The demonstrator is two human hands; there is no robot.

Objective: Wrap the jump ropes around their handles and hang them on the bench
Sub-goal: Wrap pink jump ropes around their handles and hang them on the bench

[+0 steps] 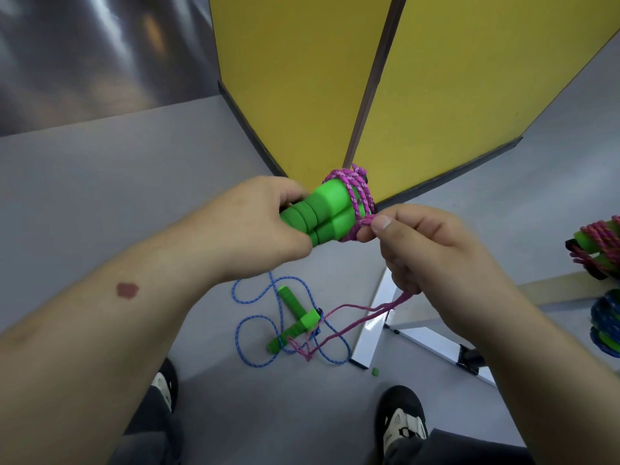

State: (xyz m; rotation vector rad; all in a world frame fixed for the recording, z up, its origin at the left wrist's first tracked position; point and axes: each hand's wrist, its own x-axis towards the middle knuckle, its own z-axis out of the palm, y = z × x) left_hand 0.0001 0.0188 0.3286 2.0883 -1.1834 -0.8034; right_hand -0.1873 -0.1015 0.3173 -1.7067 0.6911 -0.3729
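Grey floor (100, 203) fills most of the view. Two yellow panels (302, 78) stand upright at its far side, meeting at a dark vertical seam. A white bench (550, 290) enters from the right edge; its pale top runs toward the centre and its white legs reach the floor near the person's right shoe (402, 421). The left shoe (164, 384) shows partly at the lower left. The left hand (255, 226) grips the near ends of two green handles (322, 213) held side by side above the floor, fingers curled round them. A pink rope (357, 193) is wound in several turns round the far ends of these handles. The right hand (426, 250) pinches this rope between thumb and forefinger just beside the coil, remaining fingers curled over the strand; the loose length hangs from the underside of that hand down to the floor. On the floor below the hands lies a blue rope (248, 330), unwound in loose loops, with its own two green handles (298, 317) lying crossed; the pink tail rests tangled over them. On the bench at the right edge sits a wound pink bundle (600, 246), and below it, hanging at the bench side, a wound blue bundle (605, 323). A small green piece (375, 371) lies on the floor near the bench leg.
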